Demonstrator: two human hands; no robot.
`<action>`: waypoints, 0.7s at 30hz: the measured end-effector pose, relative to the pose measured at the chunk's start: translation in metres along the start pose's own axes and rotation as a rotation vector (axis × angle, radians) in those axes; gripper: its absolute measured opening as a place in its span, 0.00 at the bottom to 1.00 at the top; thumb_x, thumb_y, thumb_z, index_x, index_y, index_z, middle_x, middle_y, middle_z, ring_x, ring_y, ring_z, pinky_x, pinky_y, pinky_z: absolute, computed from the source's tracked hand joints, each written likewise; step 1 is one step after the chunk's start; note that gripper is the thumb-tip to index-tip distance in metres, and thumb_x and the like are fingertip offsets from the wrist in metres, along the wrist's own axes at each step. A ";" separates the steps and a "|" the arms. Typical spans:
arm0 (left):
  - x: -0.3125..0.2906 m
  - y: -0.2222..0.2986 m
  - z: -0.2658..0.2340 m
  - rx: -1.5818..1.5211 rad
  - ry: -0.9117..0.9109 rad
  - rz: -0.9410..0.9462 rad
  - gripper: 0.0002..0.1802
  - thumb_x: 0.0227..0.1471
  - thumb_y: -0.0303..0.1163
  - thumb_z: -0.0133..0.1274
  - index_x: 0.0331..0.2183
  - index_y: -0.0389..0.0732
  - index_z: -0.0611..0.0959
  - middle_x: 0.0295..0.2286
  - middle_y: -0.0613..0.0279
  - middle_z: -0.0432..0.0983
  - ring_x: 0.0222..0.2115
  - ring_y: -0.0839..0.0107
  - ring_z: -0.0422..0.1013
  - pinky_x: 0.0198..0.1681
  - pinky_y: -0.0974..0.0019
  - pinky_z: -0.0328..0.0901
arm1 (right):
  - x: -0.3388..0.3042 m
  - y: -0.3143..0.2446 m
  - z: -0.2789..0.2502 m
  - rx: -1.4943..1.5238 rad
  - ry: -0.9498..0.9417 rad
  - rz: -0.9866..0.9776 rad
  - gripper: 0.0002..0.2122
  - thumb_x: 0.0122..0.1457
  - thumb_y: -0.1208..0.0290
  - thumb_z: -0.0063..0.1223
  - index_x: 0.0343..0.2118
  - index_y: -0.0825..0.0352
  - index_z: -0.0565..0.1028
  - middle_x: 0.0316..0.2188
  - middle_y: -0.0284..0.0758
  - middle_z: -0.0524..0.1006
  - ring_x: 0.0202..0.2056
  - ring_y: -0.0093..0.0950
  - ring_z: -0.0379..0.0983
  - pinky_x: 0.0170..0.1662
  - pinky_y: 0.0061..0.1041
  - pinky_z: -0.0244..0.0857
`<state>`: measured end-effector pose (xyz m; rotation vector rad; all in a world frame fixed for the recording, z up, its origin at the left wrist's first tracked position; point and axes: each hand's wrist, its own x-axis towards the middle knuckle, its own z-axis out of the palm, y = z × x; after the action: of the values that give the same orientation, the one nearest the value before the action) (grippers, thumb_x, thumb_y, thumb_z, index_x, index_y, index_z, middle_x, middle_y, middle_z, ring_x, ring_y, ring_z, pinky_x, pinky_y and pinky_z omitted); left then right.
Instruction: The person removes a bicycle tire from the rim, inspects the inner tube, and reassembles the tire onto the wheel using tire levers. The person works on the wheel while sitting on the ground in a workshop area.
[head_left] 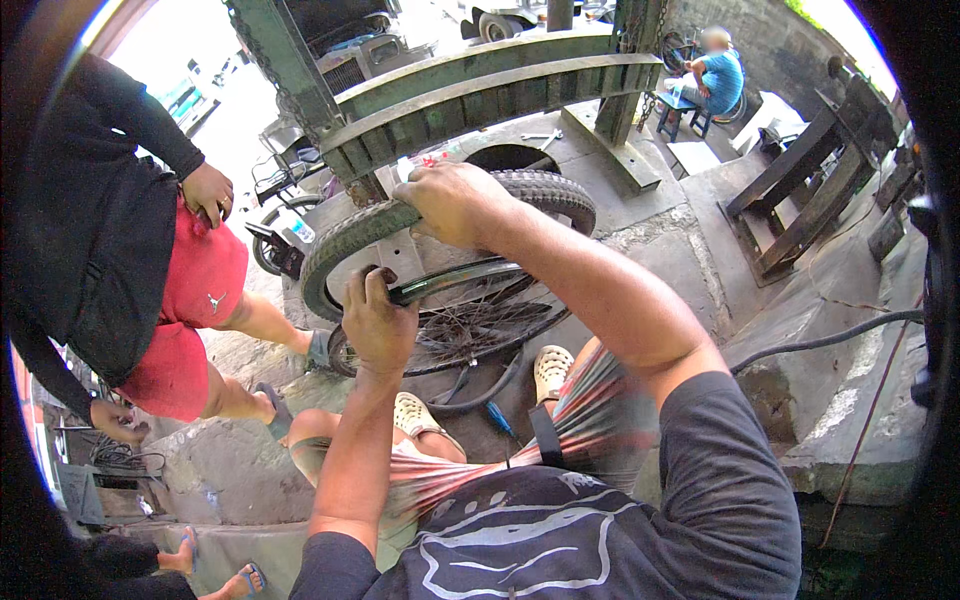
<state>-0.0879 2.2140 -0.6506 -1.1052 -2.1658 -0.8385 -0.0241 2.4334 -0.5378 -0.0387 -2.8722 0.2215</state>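
Note:
My right hand (455, 203) is closed over the top of a knobby bicycle tire (345, 235), which is held up at a tilt in front of me. Lower and to the left, my left hand (378, 325) closes its fingers around the end of a dark, shiny curved band (460, 279) inside the tire's loop. Whether the band is part of the tire or of a rim, I cannot tell. Below both hands lies a spoked bicycle wheel (480, 335), partly covered by the tire and band. A blue-handled tool (500, 417) rests on the ground between my feet.
Close on my left stands a person (100, 230) in a black top and red shorts. A green steel frame (490, 100) rises beyond the tire, with a wrench (541, 137) on the ground nearby. A black hose (820, 340) comes in from the right. Another person (715, 80) sits far right.

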 end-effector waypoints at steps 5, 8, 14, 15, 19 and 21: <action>0.027 0.004 -0.015 0.136 0.084 0.155 0.58 0.38 0.40 0.81 0.69 0.48 0.71 0.62 0.46 0.73 0.66 0.45 0.68 0.69 0.34 0.59 | -0.027 0.004 0.011 0.109 0.165 -0.091 0.26 0.59 0.65 0.71 0.62 0.62 0.81 0.55 0.45 0.83 0.60 0.47 0.80 0.64 0.48 0.73; 0.040 -0.015 -0.011 0.104 -0.150 0.132 0.70 0.35 0.38 0.82 0.76 0.46 0.62 0.62 0.45 0.72 0.67 0.43 0.66 0.75 0.32 0.55 | -0.031 0.004 0.021 0.067 0.306 -0.177 0.28 0.57 0.64 0.74 0.62 0.61 0.81 0.54 0.44 0.83 0.60 0.46 0.79 0.63 0.48 0.73; 0.047 -0.038 0.003 0.103 -0.092 0.137 0.62 0.33 0.35 0.83 0.70 0.46 0.72 0.56 0.49 0.75 0.59 0.43 0.71 0.65 0.40 0.64 | -0.095 -0.005 0.054 0.171 0.416 -0.301 0.22 0.51 0.67 0.78 0.50 0.63 0.84 0.49 0.41 0.80 0.54 0.44 0.79 0.59 0.46 0.75; 0.047 -0.037 0.003 0.109 -0.096 0.119 0.61 0.34 0.36 0.83 0.70 0.47 0.72 0.56 0.49 0.75 0.59 0.43 0.72 0.65 0.40 0.64 | -0.104 -0.004 0.061 0.160 0.397 -0.187 0.20 0.52 0.68 0.77 0.48 0.65 0.85 0.51 0.43 0.79 0.54 0.46 0.79 0.59 0.46 0.76; 0.050 -0.034 0.012 0.143 -0.095 0.069 0.58 0.38 0.45 0.83 0.69 0.51 0.74 0.56 0.53 0.75 0.58 0.46 0.73 0.63 0.41 0.65 | -0.100 0.010 0.082 -0.019 0.414 0.114 0.35 0.59 0.66 0.72 0.70 0.68 0.72 0.63 0.52 0.77 0.66 0.53 0.71 0.72 0.53 0.62; 0.052 -0.036 0.016 0.129 -0.073 0.068 0.57 0.38 0.46 0.83 0.68 0.52 0.75 0.54 0.55 0.77 0.57 0.48 0.74 0.62 0.41 0.65 | -0.088 0.016 0.092 -0.036 0.384 0.153 0.36 0.60 0.63 0.72 0.70 0.69 0.71 0.65 0.53 0.75 0.68 0.55 0.70 0.73 0.54 0.61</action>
<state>-0.1478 2.2342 -0.6336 -1.1530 -2.1950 -0.6278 0.0371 2.4317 -0.6501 -0.2769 -2.4912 0.1698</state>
